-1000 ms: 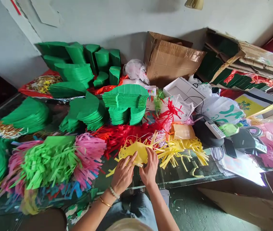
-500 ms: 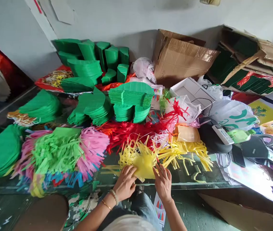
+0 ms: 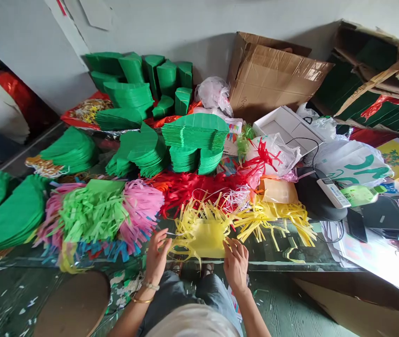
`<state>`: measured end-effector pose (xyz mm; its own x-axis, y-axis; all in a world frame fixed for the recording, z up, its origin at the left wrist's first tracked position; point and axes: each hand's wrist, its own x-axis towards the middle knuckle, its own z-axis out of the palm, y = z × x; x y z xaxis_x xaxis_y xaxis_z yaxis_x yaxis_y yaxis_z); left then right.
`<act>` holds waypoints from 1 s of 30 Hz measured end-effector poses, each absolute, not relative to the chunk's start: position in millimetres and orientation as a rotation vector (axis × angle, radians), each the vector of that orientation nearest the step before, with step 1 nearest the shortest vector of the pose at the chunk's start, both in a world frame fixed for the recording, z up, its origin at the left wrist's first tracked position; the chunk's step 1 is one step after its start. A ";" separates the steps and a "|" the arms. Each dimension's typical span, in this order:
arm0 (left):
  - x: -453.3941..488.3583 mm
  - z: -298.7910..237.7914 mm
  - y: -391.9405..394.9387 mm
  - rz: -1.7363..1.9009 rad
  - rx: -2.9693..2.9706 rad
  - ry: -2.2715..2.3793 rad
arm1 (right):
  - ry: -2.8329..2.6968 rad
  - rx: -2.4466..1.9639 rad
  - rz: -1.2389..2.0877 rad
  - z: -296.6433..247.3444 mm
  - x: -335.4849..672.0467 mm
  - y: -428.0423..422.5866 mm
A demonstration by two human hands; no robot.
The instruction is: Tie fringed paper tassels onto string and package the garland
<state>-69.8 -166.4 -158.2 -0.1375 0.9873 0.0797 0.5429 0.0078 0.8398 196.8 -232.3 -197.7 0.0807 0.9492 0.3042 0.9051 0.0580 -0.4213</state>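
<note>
A yellow fringed paper piece lies spread on the glass tabletop, its strips fanning outward. My right hand is below it, with the fingertips at its lower right edge. My left hand is raised just left of the paper, fingers apart and nothing visible in them. That wrist wears a beaded bracelet and a gold bangle. Red paper fringe lies directly beyond the yellow piece.
Stacks of green cut paper rise behind the fringes. A green and pink fringed bundle lies to the left. A cardboard box stands at the back, and plastic bags and a black cable lie to the right.
The yellow paper, bunched between my hands a second ago, now lies spread flat. My hands have moved apart, and the view has shifted, so the table sits further right.
</note>
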 end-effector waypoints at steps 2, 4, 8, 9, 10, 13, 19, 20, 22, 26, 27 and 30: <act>-56.9 -150.4 -173.9 1.147 1.716 1.793 | -1.803 -1.832 0.112 -192.0 194.6 -231.7; -35.3 -141.6 -185.7 1.150 2.082 1.588 | -1.773 -1.814 0.121 -184.2 193.3 -229.7; 11.3 -141.6 -198.6 0.709 2.533 1.008 | -1.731 -1.760 0.135 -165.4 192.4 -223.5; 18.9 -146.4 -196.2 0.595 2.531 1.018 | -1.729 -1.747 0.130 -161.0 192.3 -223.1; 23.8 -152.4 -191.6 0.507 2.509 1.079 | -1.728 -1.743 0.122 -157.1 191.9 -224.2; 26.3 -170.2 -173.0 0.410 2.430 1.278 | -1.637 -1.826 0.073 -149.2 186.8 -238.2; 23.4 -165.3 -165.7 0.537 2.423 1.355 | -1.535 -1.693 0.673 -147.1 150.7 -264.5; 23.3 -159.4 -168.0 0.581 2.452 1.352 | -1.455 -1.640 0.849 -148.4 144.7 -259.2; 20.7 -146.7 -172.2 0.670 2.521 1.341 | -1.241 -1.558 1.046 -152.9 136.9 -240.3; 3.0 -130.2 -173.9 0.780 2.637 1.361 | -1.065 -1.484 1.058 -162.8 141.2 -197.8; -2.2 -129.7 -173.5 0.775 2.661 1.377 | -1.036 -1.480 1.031 -164.0 146.4 -191.5; -10.7 -138.9 -172.7 0.653 2.723 1.395 | -0.946 -1.489 0.925 -164.6 172.4 -187.8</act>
